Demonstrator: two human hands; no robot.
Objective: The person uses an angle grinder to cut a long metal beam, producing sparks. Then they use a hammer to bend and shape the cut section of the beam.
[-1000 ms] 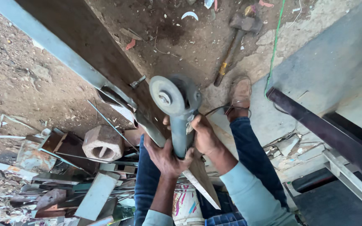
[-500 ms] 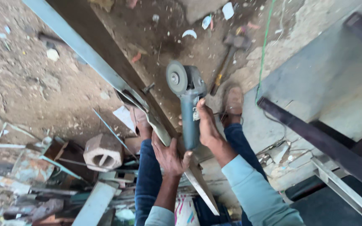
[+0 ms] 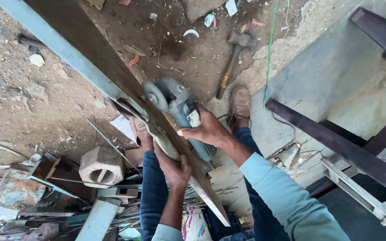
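A long steel angle bar (image 3: 81,58), light blue on one face and rusty brown on the other, slants from the upper left down to the middle. My left hand (image 3: 173,168) grips its lower part from below. My right hand (image 3: 207,132) holds the grey body of an angle grinder (image 3: 177,103). The grinder's disc (image 3: 154,96) rests against the bar's edge near a notch. My legs in blue jeans and my brown shoes (image 3: 241,103) stand on the dirt beneath.
A hammer (image 3: 234,59) lies on the dirt above my shoe, beside a green cord (image 3: 271,49). A hollow concrete block (image 3: 101,166) and a scrap metal pile (image 3: 45,196) sit at lower left. Dark steel frame bars (image 3: 336,143) cross at right.
The grinder has tilted and swung left, so its disc now meets the bar's edge. My left hand has slid along the bar. The view has shifted slightly.
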